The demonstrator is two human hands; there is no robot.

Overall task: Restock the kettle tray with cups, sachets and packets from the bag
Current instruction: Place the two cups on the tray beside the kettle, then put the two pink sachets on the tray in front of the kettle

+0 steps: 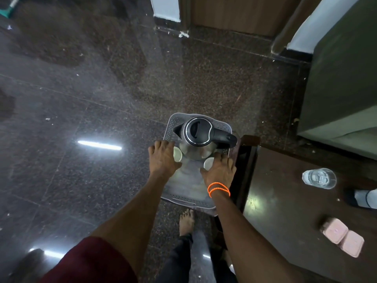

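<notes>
Both your hands, left [163, 158] and right [219, 170], grip tray [183, 198] edges, fingers curled, over floor. Kettle [199, 132] top-heavy; tilt, and it and cups [177, 155] slide off.

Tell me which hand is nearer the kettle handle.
Right. The right hand grips the tray edge just below the kettle handle; the left hand is on the opposite edge, beside the spout.

1. No readable text, brand, number or sign anywhere in view.
2. Black-lidded steel kettle [199, 133]: lid and handle show no legible marking.
3. Pink square lidded boxes [342, 237], right of kettle: plain, nothing printed.
</notes>
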